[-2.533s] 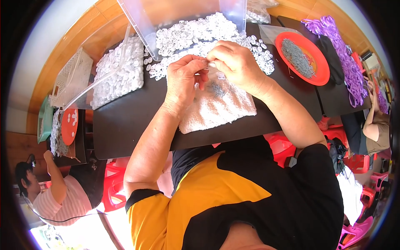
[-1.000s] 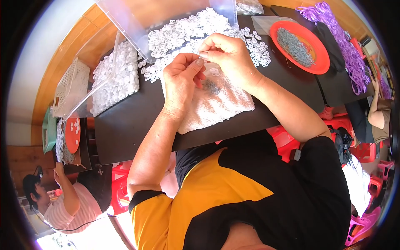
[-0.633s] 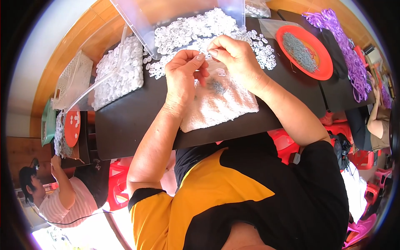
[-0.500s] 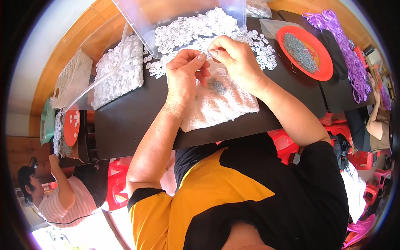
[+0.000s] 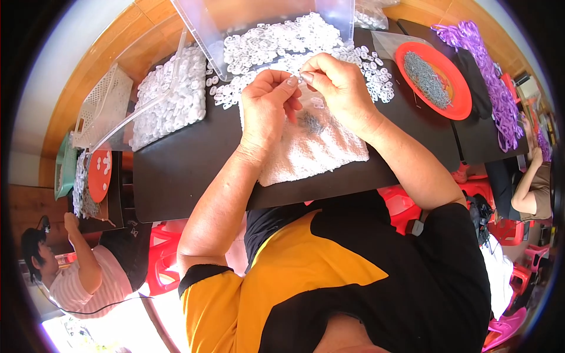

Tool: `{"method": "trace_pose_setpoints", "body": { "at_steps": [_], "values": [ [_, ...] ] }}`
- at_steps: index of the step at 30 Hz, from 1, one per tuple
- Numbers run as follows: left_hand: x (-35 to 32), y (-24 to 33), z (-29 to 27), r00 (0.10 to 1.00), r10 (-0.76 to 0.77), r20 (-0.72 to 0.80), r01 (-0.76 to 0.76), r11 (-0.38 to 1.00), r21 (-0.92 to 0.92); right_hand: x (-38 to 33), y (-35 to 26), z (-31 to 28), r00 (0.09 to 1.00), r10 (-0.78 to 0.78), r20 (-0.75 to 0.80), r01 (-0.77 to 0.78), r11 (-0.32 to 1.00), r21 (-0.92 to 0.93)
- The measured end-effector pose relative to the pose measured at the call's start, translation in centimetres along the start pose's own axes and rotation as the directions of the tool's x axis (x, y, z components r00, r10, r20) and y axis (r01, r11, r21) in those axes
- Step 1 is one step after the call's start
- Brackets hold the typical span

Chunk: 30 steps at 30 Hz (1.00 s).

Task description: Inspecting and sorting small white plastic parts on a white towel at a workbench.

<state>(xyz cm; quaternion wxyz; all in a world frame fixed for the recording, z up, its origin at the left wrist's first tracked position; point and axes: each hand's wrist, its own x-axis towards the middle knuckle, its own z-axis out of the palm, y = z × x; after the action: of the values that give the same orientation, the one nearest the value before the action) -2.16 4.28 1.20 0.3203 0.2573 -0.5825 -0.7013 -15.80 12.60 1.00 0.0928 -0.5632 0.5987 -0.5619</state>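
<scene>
My left hand [image 5: 265, 106] and my right hand [image 5: 343, 91] meet fingertip to fingertip above a pale towel [image 5: 312, 159]. Both thumbs press against the index fingers in a pinch. Whatever sits between the tips is too small and too covered to make out. On the towel below lie a little heap of grey metal pins [image 5: 311, 122] and a white plastic piece [image 5: 318, 103] with holes. Just beyond my hands, many similar white oval pieces [image 5: 276, 44] spill from a clear plastic bin [image 5: 203, 38] lying on its side.
A red plate [image 5: 461, 97] of grey pins [image 5: 425, 79] is at right, near purple ribbons [image 5: 503, 100]. A clear box of white pieces [image 5: 168, 97] stands left on the dark table [image 5: 182, 176]. One person [image 5: 88, 270] sits at far left, another [image 5: 532, 188] at far right.
The whole view has shifted slightly. My hands stay pinched together over the towel, with only a small shift of the fingertips.
</scene>
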Motion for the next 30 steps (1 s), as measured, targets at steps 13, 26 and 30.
{"method": "trace_pose_setpoints", "body": {
  "at_steps": [13, 26, 30],
  "values": [
    [-0.4, -0.6, 0.4, 0.994, 0.082, -0.074, -0.082, 0.997, 0.004, -0.4, 0.2, 1.6, 0.999, 0.020, -0.048, -0.015, 0.995, 0.103],
    [-0.1, -0.3, 0.3, 0.997, 0.002, -0.078, -0.003, 1.000, -0.020, 0.0, 0.1, 0.4, 0.959, -0.271, 0.081, 0.277, 0.839, -0.469],
    [-0.1, -0.2, 0.4, 0.998, -0.006, -0.062, 0.006, 1.000, -0.002, -0.1, 0.1, 0.3, 0.964, -0.258, 0.070, 0.260, 0.846, -0.465]
  ]
}}
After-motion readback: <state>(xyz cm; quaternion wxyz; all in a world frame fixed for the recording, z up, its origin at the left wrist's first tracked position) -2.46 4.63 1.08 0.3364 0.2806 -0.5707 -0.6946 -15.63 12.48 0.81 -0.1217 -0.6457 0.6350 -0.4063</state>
